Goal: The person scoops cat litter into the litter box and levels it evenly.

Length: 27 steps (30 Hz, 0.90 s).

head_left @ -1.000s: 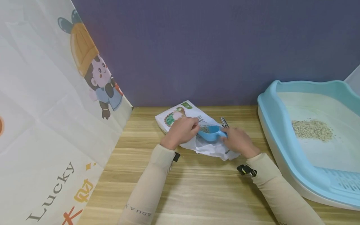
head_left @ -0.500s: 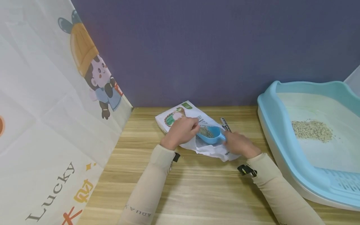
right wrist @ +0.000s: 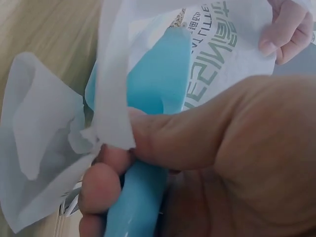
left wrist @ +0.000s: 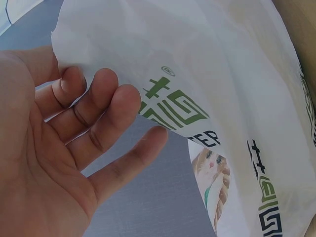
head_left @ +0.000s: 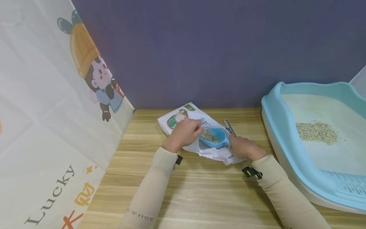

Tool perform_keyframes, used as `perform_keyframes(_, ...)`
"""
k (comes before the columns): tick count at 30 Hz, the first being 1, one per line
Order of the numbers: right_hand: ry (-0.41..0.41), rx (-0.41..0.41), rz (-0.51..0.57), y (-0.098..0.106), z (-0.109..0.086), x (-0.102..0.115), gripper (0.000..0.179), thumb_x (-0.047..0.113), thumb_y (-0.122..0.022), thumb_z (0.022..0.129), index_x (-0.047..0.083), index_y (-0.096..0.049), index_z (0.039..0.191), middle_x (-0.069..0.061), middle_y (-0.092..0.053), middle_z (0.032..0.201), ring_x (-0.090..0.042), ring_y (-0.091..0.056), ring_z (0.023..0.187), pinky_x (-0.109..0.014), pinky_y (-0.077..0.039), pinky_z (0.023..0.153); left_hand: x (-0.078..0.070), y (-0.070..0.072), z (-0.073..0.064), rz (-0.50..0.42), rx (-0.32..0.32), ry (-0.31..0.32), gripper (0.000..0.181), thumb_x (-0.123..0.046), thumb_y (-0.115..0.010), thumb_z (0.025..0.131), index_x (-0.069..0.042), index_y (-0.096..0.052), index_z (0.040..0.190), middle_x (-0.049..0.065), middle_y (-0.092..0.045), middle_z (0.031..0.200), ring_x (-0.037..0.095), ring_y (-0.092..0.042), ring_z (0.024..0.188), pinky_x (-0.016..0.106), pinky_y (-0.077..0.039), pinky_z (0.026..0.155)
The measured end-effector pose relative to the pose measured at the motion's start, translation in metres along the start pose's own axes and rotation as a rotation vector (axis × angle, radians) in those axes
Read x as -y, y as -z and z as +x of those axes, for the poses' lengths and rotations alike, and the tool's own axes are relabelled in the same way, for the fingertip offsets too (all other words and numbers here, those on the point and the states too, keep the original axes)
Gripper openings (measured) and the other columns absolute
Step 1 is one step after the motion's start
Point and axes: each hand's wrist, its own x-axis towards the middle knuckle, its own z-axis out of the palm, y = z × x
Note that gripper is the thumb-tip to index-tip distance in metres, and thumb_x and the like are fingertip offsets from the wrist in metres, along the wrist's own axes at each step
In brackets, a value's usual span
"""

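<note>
A white cat litter bag (head_left: 175, 118) lies on the table with its torn mouth facing right. My left hand (head_left: 184, 133) pinches the upper edge of that mouth and holds it raised; in the left wrist view the plastic (left wrist: 212, 44) runs from between the thumb and fingers. My right hand (head_left: 243, 148) grips the handle of a light blue scoop (head_left: 222, 137), whose bowl sits in the bag's mouth with litter pellets (head_left: 210, 136) in it. Close up in the right wrist view, a flap of the bag (right wrist: 113, 84) hangs over part of the scoop (right wrist: 163, 64).
A blue-rimmed litter tray (head_left: 294, 133) stands on the right, a pile of pellets (head_left: 317, 133) on its white floor. Behind the bag lies a dark strip with white markings (head_left: 229, 128). A purple wall panel (head_left: 200, 54) closes off the back.
The scoop and my right hand have shifted slightly toward the front right, and more of the pellets in the bowl show. My left hand stays in place on the bag.
</note>
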Motion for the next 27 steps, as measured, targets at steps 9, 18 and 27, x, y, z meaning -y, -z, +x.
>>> perform_keyframes(9, -0.023, 0.055, 0.028, 0.004, -0.004, 0.003, 0.032, 0.012, -0.054, 0.101, -0.012, -0.051, 0.122, -0.017, -0.062, 0.096, -0.025, -0.057, 0.078, -0.038, -0.049, 0.068, 0.000, 0.000, -0.001, 0.003, -0.008, -0.006, 0.035, -0.017, -0.050, 0.102, -0.018, -0.042, 0.068, -0.005, -0.035, 0.059, 0.008, -0.031, 0.054, 0.023, -0.029, 0.054)
perform_keyframes(18, -0.018, 0.081, 0.081, 0.012, -0.010, 0.004, 0.039, 0.010, -0.053, 0.101, -0.013, -0.048, 0.132, -0.019, -0.063, 0.106, -0.025, -0.057, 0.084, -0.038, -0.049, 0.072, -0.001, -0.001, 0.000, 0.009, -0.012, -0.011, 0.036, -0.017, -0.050, 0.103, -0.018, -0.041, 0.068, -0.005, -0.036, 0.059, 0.008, -0.031, 0.053, 0.023, -0.030, 0.054)
perform_keyframes(27, 0.047, 0.079, 0.096, 0.029, -0.028, 0.004, 0.032, 0.010, -0.053, 0.097, -0.009, -0.053, 0.123, -0.015, -0.062, 0.098, -0.025, -0.057, 0.084, -0.039, -0.049, 0.073, -0.002, 0.000, 0.000, -0.002, -0.007, -0.012, 0.034, -0.016, -0.049, 0.102, -0.017, -0.043, 0.068, -0.005, -0.036, 0.059, 0.008, -0.031, 0.053, 0.023, -0.030, 0.054)
